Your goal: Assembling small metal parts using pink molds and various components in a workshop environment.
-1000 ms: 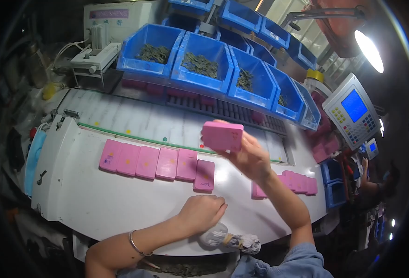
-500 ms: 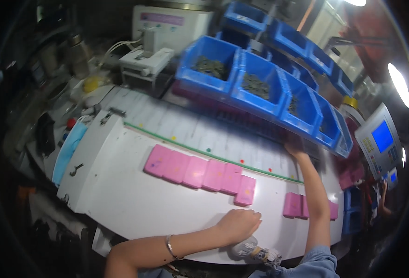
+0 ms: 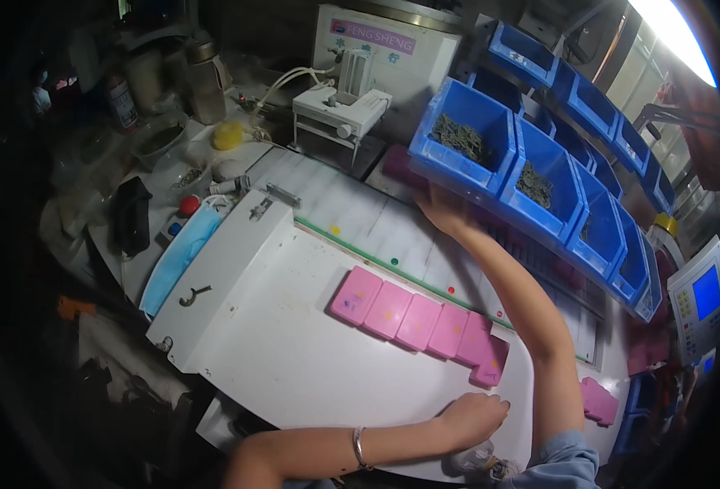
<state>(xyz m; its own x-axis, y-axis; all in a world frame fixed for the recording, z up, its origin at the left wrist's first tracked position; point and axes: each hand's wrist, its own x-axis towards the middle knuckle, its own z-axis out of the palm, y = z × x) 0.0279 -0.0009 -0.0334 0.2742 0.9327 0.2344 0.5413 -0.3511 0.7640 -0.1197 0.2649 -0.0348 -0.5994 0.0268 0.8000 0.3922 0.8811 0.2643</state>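
My left hand (image 3: 474,417) rests curled into a loose fist low over the white work surface (image 3: 295,359). Whatever its fingers hold, if anything, is hidden. A clear crumpled plastic item (image 3: 476,458) lies just below that hand. Beyond it runs a slanting row of pink rectangular blocks (image 3: 388,311), the last one set a little nearer me. My right arm stretches forward past the row. In the shade below the front blue bin (image 3: 468,173), my right hand (image 3: 440,209) is blurred, its fingers mostly hidden.
More blue bins (image 3: 539,216) holding small greenish-grey pieces overhang the far right. A green strip (image 3: 360,251) edges the work surface. More pink blocks (image 3: 598,401) sit at right. A keypad display (image 3: 702,297), white stand (image 3: 340,114) and blue face mask (image 3: 179,257) stand around.
The view has swung left, so everything sits further right. My right hand has moved left beneath the bins, from their right end to the left one. My left hand stays curled.
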